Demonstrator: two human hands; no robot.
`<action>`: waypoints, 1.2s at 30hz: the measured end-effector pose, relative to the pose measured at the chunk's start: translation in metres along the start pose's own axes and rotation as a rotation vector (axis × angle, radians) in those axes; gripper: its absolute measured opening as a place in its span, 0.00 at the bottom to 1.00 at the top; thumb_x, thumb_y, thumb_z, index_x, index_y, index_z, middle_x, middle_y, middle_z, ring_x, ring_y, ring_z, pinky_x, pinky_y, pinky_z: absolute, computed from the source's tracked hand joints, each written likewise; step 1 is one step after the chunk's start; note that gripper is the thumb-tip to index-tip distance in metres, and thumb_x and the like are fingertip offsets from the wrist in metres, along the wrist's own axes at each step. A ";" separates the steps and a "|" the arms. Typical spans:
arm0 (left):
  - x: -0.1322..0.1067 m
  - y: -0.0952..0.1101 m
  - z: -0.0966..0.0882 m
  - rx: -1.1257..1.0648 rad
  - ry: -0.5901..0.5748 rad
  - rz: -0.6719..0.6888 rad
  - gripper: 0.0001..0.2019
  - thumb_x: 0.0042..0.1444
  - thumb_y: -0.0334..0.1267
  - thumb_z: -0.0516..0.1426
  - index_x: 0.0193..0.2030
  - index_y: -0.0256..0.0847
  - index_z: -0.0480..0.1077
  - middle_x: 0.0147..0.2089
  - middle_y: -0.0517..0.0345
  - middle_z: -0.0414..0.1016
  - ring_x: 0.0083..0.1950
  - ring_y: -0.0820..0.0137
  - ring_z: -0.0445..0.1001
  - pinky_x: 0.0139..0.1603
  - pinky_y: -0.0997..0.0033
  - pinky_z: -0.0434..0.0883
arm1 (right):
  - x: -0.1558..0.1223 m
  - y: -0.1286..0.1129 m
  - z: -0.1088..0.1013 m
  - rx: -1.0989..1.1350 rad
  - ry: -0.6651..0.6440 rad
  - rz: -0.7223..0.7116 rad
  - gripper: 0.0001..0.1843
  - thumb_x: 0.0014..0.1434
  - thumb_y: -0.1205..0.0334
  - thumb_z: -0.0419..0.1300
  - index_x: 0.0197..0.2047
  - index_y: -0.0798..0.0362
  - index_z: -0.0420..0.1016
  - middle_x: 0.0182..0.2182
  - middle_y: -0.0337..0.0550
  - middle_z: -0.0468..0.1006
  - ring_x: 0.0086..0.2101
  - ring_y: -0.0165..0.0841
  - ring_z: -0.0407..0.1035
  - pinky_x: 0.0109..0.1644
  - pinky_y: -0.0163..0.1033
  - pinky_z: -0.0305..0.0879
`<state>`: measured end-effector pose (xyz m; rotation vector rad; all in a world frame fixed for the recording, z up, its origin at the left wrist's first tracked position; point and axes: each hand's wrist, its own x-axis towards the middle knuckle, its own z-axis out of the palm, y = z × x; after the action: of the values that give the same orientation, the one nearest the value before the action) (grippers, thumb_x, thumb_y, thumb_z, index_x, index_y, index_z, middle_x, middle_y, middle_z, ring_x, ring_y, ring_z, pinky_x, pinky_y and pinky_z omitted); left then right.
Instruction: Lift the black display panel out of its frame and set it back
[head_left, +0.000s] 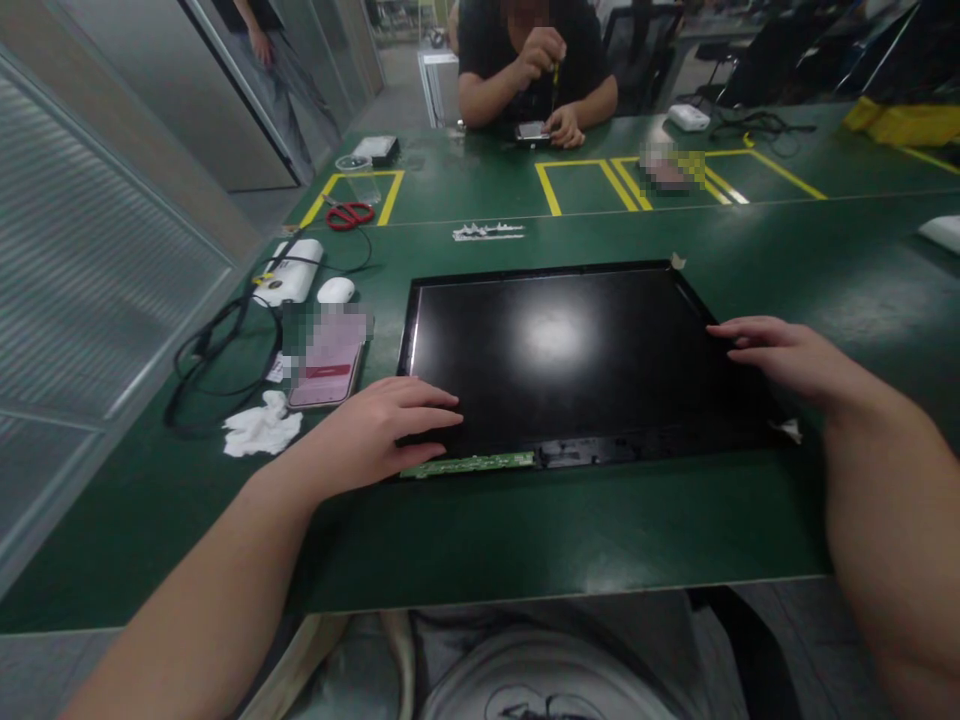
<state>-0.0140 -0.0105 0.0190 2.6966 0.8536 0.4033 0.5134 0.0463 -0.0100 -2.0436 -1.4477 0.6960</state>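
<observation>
A black flat display panel (570, 370) lies face up on the green table in front of me, with light glaring off its middle. Along its near edge runs a narrow green circuit board (480, 463). My left hand (390, 425) rests over the panel's near left corner, fingers stretched out and slightly apart, the thumb by the circuit board. At the right edge, my right hand (780, 355) touches the frame with its fingertips, thumb and fingers apart. Small pale tape tabs stick out at the panel's two right corners. Neither hand grips anything.
Left of the panel lie a phone (330, 360), a white earbud case (336, 291), a white power bank (291, 272), black cables and crumpled tissue (262, 425). Red-handled scissors (349, 215) and a clear cup (361, 180) sit farther back. Across the table a person works on a small device.
</observation>
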 end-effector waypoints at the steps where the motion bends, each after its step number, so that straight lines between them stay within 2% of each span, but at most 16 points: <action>1: 0.000 0.000 0.000 -0.002 0.007 0.002 0.14 0.67 0.37 0.62 0.57 0.44 0.80 0.59 0.45 0.80 0.57 0.56 0.79 0.59 0.53 0.76 | 0.000 0.001 0.000 0.018 -0.001 -0.004 0.22 0.42 0.64 0.63 0.43 0.45 0.83 0.52 0.45 0.81 0.47 0.41 0.74 0.63 0.53 0.68; 11: -0.001 -0.003 0.002 -0.015 0.028 0.005 0.14 0.66 0.38 0.62 0.57 0.46 0.80 0.58 0.46 0.81 0.56 0.57 0.80 0.59 0.54 0.77 | 0.001 0.003 0.002 0.085 0.013 -0.011 0.22 0.40 0.65 0.63 0.41 0.45 0.84 0.49 0.45 0.82 0.47 0.41 0.72 0.63 0.54 0.67; 27: 0.001 -0.002 0.000 -0.029 0.010 0.004 0.14 0.66 0.37 0.62 0.57 0.46 0.80 0.58 0.47 0.81 0.56 0.57 0.81 0.60 0.54 0.76 | 0.004 0.004 -0.001 0.014 -0.026 -0.024 0.22 0.43 0.66 0.62 0.44 0.46 0.84 0.46 0.45 0.82 0.46 0.40 0.73 0.62 0.53 0.68; 36: 0.001 -0.002 0.000 -0.026 0.016 0.020 0.13 0.66 0.36 0.62 0.56 0.46 0.80 0.58 0.47 0.81 0.56 0.57 0.81 0.60 0.53 0.76 | 0.004 0.005 -0.002 0.018 -0.029 -0.035 0.24 0.42 0.66 0.62 0.44 0.46 0.84 0.47 0.45 0.82 0.46 0.41 0.73 0.63 0.53 0.67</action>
<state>-0.0145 -0.0081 0.0180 2.6840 0.8208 0.4381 0.5189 0.0485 -0.0124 -1.9972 -1.4848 0.7248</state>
